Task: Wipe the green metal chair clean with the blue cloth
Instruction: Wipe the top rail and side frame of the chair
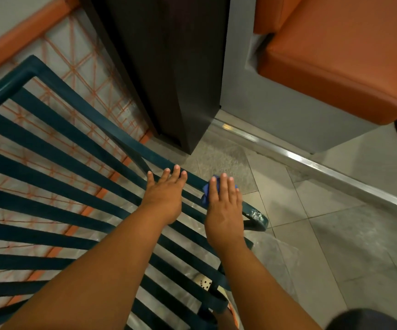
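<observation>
My right hand [224, 210] lies flat, fingers straight and close together, pressing the blue cloth [206, 195] onto the rail of the green metal chair [49, 148]. I see the cloth poking out from under the fingers at ten o'clock of the palm, bunched on the rail near its curled end. My left hand [165, 196] rests just beside it at nine o'clock, fingers straight and slightly spread, its tips on the same rail. The chair's slats fan away toward eight o'clock. Beneath is a grey tiled floor [335, 246]; at eleven o'clock lies an orange-lined patterned panel [78, 75]. A dark wooden post [164, 67] stands at twelve o'clock, an orange cushioned seat [340, 60] at one o'clock, and a metal floor strip [311, 163] runs past at two o'clock.
</observation>
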The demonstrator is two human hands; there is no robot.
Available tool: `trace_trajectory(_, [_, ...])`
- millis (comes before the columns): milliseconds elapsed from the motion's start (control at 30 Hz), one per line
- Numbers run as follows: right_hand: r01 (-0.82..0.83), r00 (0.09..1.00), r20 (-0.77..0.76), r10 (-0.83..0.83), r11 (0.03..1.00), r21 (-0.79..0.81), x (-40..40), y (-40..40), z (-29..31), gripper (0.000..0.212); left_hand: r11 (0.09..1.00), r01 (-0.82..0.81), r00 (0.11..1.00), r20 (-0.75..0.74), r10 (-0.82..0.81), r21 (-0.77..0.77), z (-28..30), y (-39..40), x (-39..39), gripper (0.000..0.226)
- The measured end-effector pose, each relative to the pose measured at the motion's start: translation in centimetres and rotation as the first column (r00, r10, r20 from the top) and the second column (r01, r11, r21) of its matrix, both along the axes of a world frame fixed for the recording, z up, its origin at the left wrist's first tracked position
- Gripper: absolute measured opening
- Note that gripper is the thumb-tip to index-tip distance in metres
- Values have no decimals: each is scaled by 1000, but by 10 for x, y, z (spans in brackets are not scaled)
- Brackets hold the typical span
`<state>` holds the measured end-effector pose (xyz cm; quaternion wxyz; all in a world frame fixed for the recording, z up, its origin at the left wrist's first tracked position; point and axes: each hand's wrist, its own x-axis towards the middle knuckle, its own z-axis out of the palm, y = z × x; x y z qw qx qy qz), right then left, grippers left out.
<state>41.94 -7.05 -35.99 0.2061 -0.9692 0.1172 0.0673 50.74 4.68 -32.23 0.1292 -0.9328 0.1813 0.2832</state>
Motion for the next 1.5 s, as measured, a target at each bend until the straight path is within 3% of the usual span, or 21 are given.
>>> trace_trajectory(100, [-116, 992, 58, 115, 993, 7, -28, -20, -6, 81, 1000, 5, 1000, -1, -5, -18, 0, 2, 1, 97])
trace_trajectory(300, [168, 985, -43, -166, 984, 60, -17, -30, -1, 68, 1000, 20, 1000, -21, -20, -2, -2, 1, 2, 98])
trace_trajectory(433, [22, 1000, 10, -22, 999, 28, -35, -23, -6, 79, 999, 30, 999, -16, -30, 18, -1, 0, 1, 97])
trace_trajectory(533, [-63, 997, 51, 61, 997, 34, -47, -37, -7, 73, 999, 43, 999, -4, -43, 9, 0, 1, 1, 94])
trace_trajectory(700, [208, 978, 6, -210, 972, 113, -13, -28, -6, 61, 999, 41, 999, 4, -41, 16, 1, -1, 0, 93])
trace_trajectory(867, [-83, 985, 156, 76, 996, 38, -57, -38, -29, 82, 1000, 11, 1000, -16, -11, -17, 2, 1, 0, 90])
trace_trajectory(933, [-97, 968, 241, 66, 988, 119, -68, -52, -33, 77, 1000, -13, 1000, -10, 13, -27, 3, 0, -4, 90])
trace_trajectory(967, [-36, 962, 273, -26, 975, 219, -71, -58, -31, 70, 999, -26, 1000, 1, 26, -36, 3, -1, -8, 91])
trace_trajectory(1000, [72, 950, 260, -171, 933, 352, -75, -63, -28, 63, 998, -35, 999, 18, 36, -55, 2, -2, -12, 91])
trace_trajectory(1067, [294, 846, 193, -498, 737, 609, -81, -72, -24, 53, 994, -18, 998, 59, 25, -109, 0, -8, -20, 95])
trace_trajectory(1133, [384, 685, 156, -712, 535, 753, -84, -73, -19, 43, 988, 41, 996, 79, -30, -146, 0, -18, -28, 101])
trace_trajectory(1167, [388, 640, 155, -752, 491, 780, -83, -69, -18, 40, 985, 75, 995, 81, -63, -155, -1, -24, -32, 102])
trace_trajectory(1267, [390, 661, 195, -724, 554, 735, -74, -53, -16, 40, 979, 146, 989, 57, -139, -143, -1, -42, -41, 101])
trace_trajectory(1333, [420, 730, 265, -630, 720, 553, -67, -44, -22, 45, 980, 155, 988, 39, -151, -123, -1, -50, -44, 97])
trace_trajectory(1400, [412, 827, 220, -517, 824, 388, -66, -37, -32, 56, 981, 151, 988, 43, -147, -120, 0, -53, -44, 93])
trace_trajectory(1500, [375, 873, 101, -477, 789, 486, -72, -33, -39, 57, 979, 177, 984, 55, -172, -101, 2, -55, -42, 90])
